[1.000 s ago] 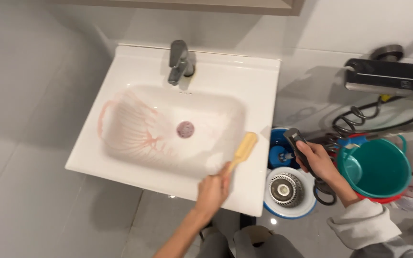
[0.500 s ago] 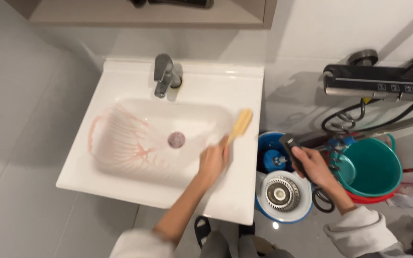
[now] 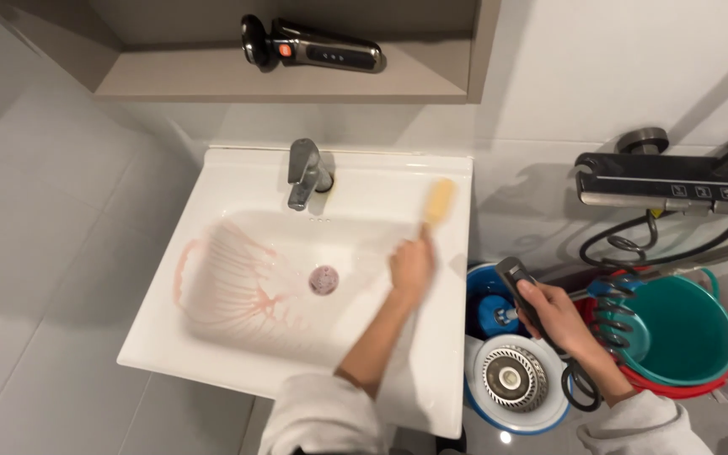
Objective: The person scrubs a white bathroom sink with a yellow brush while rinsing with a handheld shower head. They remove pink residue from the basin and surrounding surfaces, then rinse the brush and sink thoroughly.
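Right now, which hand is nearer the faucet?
Left. The left hand, gripping a yellow brush, is over the basin just right of the faucet. The right hand holds a sprayer beside the sink.

The sink (image 3: 238,181) stands left of the mop bucket (image 3: 516,379), with the tap (image 3: 303,173) at its far edge and the drain (image 3: 323,280) in the basin. A shaver (image 3: 309,46) lies on the shelf (image 3: 212,84) beyond the tap. Right of the mop bucket sits a tub (image 3: 684,333), seemingly nested in another, below the wall-mounted control bar (image 3: 667,185).
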